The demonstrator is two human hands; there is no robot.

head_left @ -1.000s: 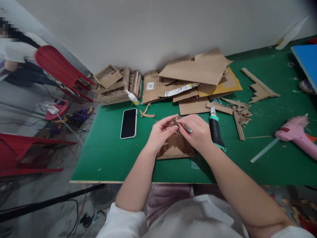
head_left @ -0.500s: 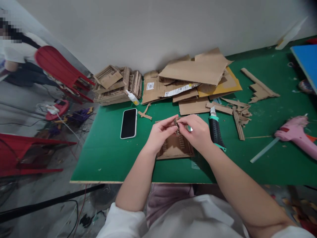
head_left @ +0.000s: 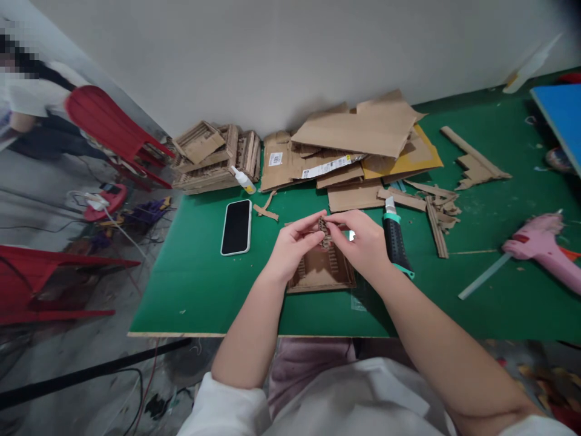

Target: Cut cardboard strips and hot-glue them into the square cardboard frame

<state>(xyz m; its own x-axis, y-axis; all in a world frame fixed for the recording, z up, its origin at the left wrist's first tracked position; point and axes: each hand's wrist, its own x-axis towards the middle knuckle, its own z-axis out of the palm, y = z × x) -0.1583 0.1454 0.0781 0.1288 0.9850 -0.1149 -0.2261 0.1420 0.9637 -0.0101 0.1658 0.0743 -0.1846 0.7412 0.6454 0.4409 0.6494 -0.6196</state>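
Head: left grip (head_left: 292, 247) and right grip (head_left: 363, 239) pinch cardboard (head_left: 323, 227).

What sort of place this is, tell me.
Probably a small craft workspace, judging by the pink glue gun, the utility knife and the piled cardboard sheets.

Left hand (head_left: 290, 249) and right hand (head_left: 362, 241) pinched a small corrugated piece (head_left: 323, 227) between fingertips, over a shallow cardboard tray (head_left: 318, 277) on the green table (head_left: 190, 297); utility knife (head_left: 394, 239) lay just right of the right hand, blade out; phone (head_left: 236, 227) on the left, screen dark; small white bottle (head_left: 244, 180) tilted by stacked cardboard frames (head_left: 211, 158); cardboard sheets (head_left: 354, 130) piled near the wall; pink glue gun (head_left: 538, 239) sat far right; seated person (head_left: 29, 100) at far left, beside a red chair (head_left: 93, 118).
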